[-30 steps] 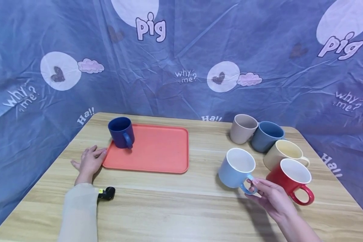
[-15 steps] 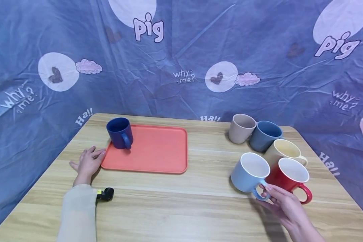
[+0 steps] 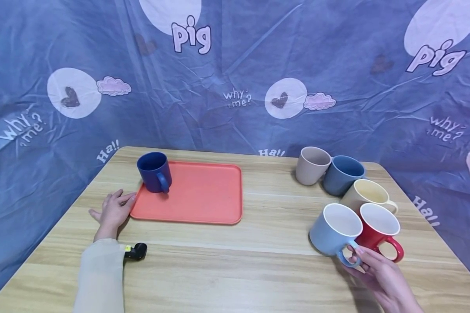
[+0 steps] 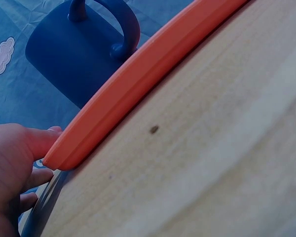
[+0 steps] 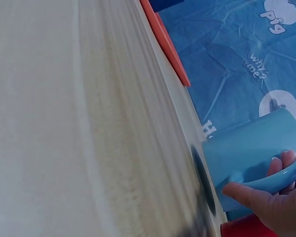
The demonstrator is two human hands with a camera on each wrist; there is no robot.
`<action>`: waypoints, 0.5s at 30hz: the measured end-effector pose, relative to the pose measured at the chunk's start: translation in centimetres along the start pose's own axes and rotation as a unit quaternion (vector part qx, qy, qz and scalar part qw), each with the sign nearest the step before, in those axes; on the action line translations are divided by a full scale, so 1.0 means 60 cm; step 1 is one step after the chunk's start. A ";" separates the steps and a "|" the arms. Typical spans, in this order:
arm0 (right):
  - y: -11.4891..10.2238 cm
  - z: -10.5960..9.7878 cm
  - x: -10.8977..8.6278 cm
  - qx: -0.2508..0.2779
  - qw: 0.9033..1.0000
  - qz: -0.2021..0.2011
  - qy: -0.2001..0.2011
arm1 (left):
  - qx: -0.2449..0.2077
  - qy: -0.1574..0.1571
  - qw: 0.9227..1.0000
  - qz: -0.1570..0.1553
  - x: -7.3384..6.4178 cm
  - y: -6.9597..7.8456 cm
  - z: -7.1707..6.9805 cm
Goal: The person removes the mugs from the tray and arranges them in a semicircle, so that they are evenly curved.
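My right hand (image 3: 384,278) grips a light blue mug (image 3: 330,232) with a white inside by its handle, thumb and fingers round it. In the right wrist view the mug (image 5: 256,143) is upright relative to the tabletop, close above its shadow; whether its base touches is unclear. Just behind it is a red mug (image 3: 380,224), partly hidden. My left hand (image 3: 113,213) rests at the left edge of a coral tray (image 3: 203,195), its fingers fairly straight and touching the rim near the corner. A dark blue mug (image 3: 154,174) stands on the tray's left end.
At the right back of the wooden table (image 3: 219,269) stand a greyish mug (image 3: 311,167), a slate blue mug (image 3: 340,176) and a cream mug (image 3: 362,195), close together. A patterned blue cloth (image 3: 235,65) hangs behind the table.
My right hand has carried the light blue mug rightward and toward the front, close against the red mug, which it now partly covers. The left hand stays at the tray.
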State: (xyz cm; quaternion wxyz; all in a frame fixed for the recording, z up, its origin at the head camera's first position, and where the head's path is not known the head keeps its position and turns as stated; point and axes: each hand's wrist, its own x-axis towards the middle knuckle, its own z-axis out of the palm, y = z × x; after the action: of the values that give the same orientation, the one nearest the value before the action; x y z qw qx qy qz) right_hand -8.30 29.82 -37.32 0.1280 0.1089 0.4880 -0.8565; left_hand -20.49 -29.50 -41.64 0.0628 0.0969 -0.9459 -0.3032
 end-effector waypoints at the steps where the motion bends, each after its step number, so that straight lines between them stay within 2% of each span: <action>1: -0.002 -0.001 -0.001 -0.002 1.000 0.014 0.021 | 0.000 0.000 1.000 0.000 0.000 0.000 0.000; 4: -0.003 -0.003 -0.004 -0.014 0.997 0.040 0.058 | -0.001 0.000 1.000 0.001 0.000 0.000 0.001; 5: -0.003 -0.005 -0.005 -0.019 0.997 0.040 0.058 | -0.001 0.000 1.000 0.002 0.000 -0.001 0.001; 9: 0.001 -0.013 -0.007 -0.019 0.998 0.038 0.039 | -0.001 0.003 1.000 0.008 -0.001 -0.001 0.000; 12: 0.003 -0.020 -0.008 -0.007 0.999 0.031 0.009 | -0.002 0.004 1.000 0.009 -0.002 -0.001 0.000; 15: 0.003 -0.026 -0.010 -0.001 0.999 0.042 0.002 | -0.002 0.003 1.000 0.004 0.000 -0.001 0.001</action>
State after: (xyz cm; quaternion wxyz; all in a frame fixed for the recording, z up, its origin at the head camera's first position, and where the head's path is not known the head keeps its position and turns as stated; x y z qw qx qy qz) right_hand -7.59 31.12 -38.06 0.1634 0.1308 0.4836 -0.8499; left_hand -20.48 -29.50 -41.74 0.0676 0.0939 -0.9454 -0.3047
